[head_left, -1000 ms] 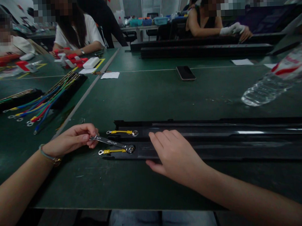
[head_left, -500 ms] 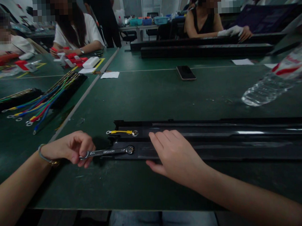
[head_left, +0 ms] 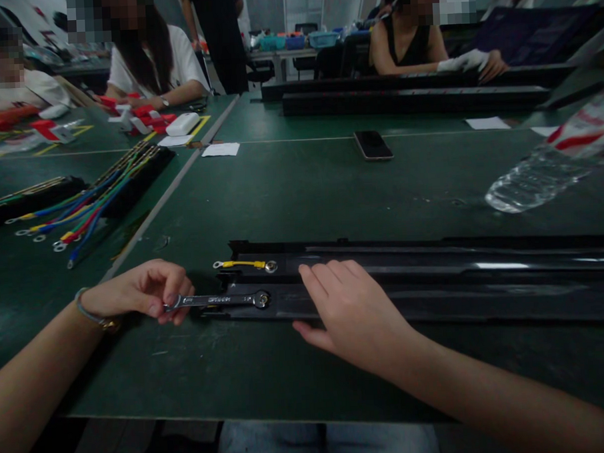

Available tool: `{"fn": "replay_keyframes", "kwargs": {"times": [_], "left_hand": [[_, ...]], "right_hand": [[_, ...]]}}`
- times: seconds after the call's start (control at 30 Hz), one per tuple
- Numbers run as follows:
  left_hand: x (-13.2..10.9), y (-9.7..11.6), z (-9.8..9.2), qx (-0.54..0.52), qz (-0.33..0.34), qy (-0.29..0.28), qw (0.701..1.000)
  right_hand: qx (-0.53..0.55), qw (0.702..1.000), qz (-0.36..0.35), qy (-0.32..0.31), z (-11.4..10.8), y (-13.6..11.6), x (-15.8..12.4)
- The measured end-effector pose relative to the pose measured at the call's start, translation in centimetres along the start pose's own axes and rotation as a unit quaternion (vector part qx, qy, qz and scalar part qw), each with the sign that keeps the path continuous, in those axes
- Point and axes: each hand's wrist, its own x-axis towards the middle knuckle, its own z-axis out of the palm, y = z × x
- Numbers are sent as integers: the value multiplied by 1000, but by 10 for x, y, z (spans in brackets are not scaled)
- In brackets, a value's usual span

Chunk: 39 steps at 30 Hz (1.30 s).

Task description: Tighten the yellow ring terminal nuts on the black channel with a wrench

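A silver wrench (head_left: 218,301) is pinched at its left end by my left hand (head_left: 157,293). Its ring end sits around a nut on the near channel of a long black part (head_left: 435,294). My right hand (head_left: 350,311) lies over that near channel, fingers on its top and thumb at the near edge. In the far channel, a short yellow wire (head_left: 243,264) with ring lugs has its right lug at a nut (head_left: 270,266); its left lug points past the part's left end.
Bundled coloured wires (head_left: 100,195) lie at the left. A phone (head_left: 373,145) and a clear bottle (head_left: 544,156) are farther back. People sit across the green table (head_left: 290,193), near more black parts (head_left: 411,101) and red-and-white pieces (head_left: 142,118).
My left hand has moved slightly up, turning the wrench's handle to nearly level. My right hand stays on the black part. A standing person behind has shifted slightly right.
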Motion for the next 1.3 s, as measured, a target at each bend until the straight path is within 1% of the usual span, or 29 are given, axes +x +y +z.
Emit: {"fn": "replay_keyframes", "kwargs": {"times": [0.07,0.13,0.2,0.27,0.37,0.5,0.6,0.73,0.87,0.93,1.0,1.1,1.3], "left_hand": [[1,-1,-1,2,13,24,1000],[2,-2,-2,5,24,64,998],[4,-3,-2,4,18,110,994],[5,-4,-3,0,8,143,990],[6,-5,-2,-6,0,167,986],[5,-5,-3,-3,-9,176,984],[5,-5,-3,-6,-3,162,987],[6,-2,0,-14,16,126,992],[5,0,2,-19,31,53,998],[2,-1,3,-20,13,15,1000],[0,-1,2,-17,-10,-11,1000],[-1,-1,2,-11,-21,-30,999],[1,2,5,-11,1,-41,999]], "right_hand": [[-2,1000,1,1,0,0,0],[-4,1000,0,2,0,0,-1],[-5,1000,0,2,0,0,-1],[-4,1000,1,0,-1,0,-1],[-2,1000,0,-2,-1,0,0],[1,1000,1,2,-1,0,0],[1,1000,2,6,-1,0,1],[4,1000,3,6,-2,0,0],[2,1000,2,6,-1,0,0],[1,1000,2,4,-1,0,0],[1,1000,1,3,-1,0,1],[3,1000,0,4,-1,0,1],[4,1000,1,5,-1,0,0]]}}
